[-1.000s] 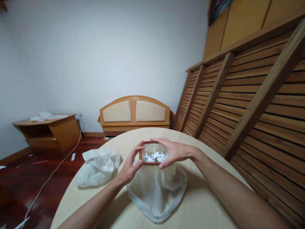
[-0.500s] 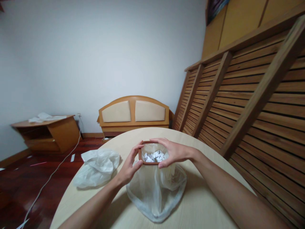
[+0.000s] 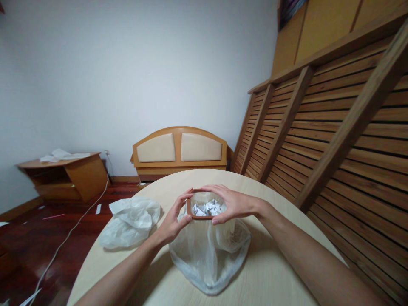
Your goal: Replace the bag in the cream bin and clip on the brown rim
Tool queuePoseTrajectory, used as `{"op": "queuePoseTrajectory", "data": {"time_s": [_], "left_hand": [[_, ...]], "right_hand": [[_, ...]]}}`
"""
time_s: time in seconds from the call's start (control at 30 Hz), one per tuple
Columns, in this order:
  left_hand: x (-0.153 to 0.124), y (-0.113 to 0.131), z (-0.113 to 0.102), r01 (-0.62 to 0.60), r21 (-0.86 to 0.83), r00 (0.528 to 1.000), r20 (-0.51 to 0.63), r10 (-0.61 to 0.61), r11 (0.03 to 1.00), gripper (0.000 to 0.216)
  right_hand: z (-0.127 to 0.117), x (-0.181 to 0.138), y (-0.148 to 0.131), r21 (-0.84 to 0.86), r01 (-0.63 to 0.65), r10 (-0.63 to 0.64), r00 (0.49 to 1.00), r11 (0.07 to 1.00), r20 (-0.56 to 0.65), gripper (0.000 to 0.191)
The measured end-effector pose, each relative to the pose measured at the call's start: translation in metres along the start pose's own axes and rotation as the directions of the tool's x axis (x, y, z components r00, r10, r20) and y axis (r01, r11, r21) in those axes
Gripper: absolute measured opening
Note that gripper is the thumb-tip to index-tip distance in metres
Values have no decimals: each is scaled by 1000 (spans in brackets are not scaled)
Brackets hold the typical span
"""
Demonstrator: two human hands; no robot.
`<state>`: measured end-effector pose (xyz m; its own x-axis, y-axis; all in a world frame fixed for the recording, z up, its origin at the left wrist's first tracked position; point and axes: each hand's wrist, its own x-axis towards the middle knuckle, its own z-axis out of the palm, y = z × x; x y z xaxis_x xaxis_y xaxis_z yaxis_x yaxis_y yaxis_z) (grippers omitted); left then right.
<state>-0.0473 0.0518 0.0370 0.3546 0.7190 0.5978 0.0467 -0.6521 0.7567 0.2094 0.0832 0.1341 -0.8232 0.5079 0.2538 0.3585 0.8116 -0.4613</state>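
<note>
A small trash bin stands on the table, its brown rim (image 3: 204, 218) framing the mouth. A translucent plastic bag (image 3: 208, 259) lines it and hangs down around the outside onto the tabletop. Crumpled white paper (image 3: 212, 207) lies inside. My left hand (image 3: 175, 221) grips the rim's left side, thumb at the near corner and fingers toward the far one. On the right side, my right hand (image 3: 231, 203) curves around the rim, its thumb at the near edge and fingers across the far edge. The bin's body is hidden behind the bag.
Another crumpled plastic bag (image 3: 130, 223) lies on the left of the round table (image 3: 270, 276). Beyond the table is a padded headboard (image 3: 178, 165). A low cabinet (image 3: 86, 178) stands at left, with a cord (image 3: 68, 229) across the floor. Slatted wooden panels (image 3: 318, 140) lean on the right.
Both hands keep their places on the bin's rim. The view has shifted very slightly; nothing else has visibly moved.
</note>
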Motion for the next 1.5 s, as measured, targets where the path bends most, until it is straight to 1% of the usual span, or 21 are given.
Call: {"op": "queuePoseTrajectory", "data": {"time_s": [0.13,0.23,0.3,0.43,0.5,0.57,0.63,0.7,0.77,0.83,0.9,1.0,1.1,1.2,1.23,1.27,1.3,1.33,1.4,1.47,1.5], "left_hand": [[0,8,-3,-24,117,1000,5,24,993,53],[-1,20,-1,-77,277,997,26,73,958,38],[-3,24,1,-139,340,990,61,126,930,30],[-7,24,8,-248,451,967,56,250,857,39],[-7,25,12,-324,513,939,69,338,795,50],[-6,30,15,-392,564,908,107,406,727,51],[-3,35,19,-410,600,898,131,421,687,42],[0,39,23,-383,621,908,117,403,684,31],[2,40,26,-342,625,923,83,377,702,22],[2,38,28,-297,616,937,40,347,729,17],[3,36,28,-250,596,948,-7,317,763,13],[5,34,26,-167,546,958,-108,266,821,10],[9,31,19,-78,469,942,-253,219,879,14],[12,28,6,-2,361,894,-418,164,932,23],[13,27,0,25,327,867,-478,142,945,26],[15,26,-5,54,295,836,-536,118,954,29],[16,26,-11,82,267,804,-587,94,960,32],[18,26,-16,108,240,775,-629,70,965,34],[22,27,-25,145,201,731,-681,32,969,39],[26,29,-31,160,190,706,-707,22,969,42],[29,30,-32,164,193,701,-713,24,968,44]], "right_hand": [[3,-1,4,-28,-27,27,1000,999,-3,108],[6,-2,6,-34,-61,60,998,998,-10,112],[7,-3,5,-20,-70,69,997,997,-21,114],[11,-7,4,49,-51,56,994,997,-97,107],[14,-13,6,118,-29,48,985,993,-163,107],[18,-21,11,192,-4,49,973,981,-227,106],[24,-33,19,257,-12,89,952,966,-293,95],[32,-47,28,303,-87,199,910,949,-363,72],[42,-63,39,279,-243,344,846,929,-407,55],[53,-80,51,156,-438,461,780,885,-424,50],[64,-94,62,121,-527,532,765,841,-365,47],[73,-106,74,281,-531,598,749,799,-286,34],[69,-106,77,556,-472,683,681,684,-263,32],[60,-104,72,824,-311,749,634,474,-191,33],[58,-104,70,872,-270,753,639,409,-155,32],[57,-104,69,893,-252,745,655,372,-126,29],[57,-104,69,893,-255,730,674,371,-111,26],[58,-104,69,874,-275,714,691,400,-110,21],[62,-103,70,788,-342,693,706,512,-144,15],[65,-101,69,633,-385,664,692,671,-284,15],[66,-101,67,522,-382,609,696,763,-380,17]]}}
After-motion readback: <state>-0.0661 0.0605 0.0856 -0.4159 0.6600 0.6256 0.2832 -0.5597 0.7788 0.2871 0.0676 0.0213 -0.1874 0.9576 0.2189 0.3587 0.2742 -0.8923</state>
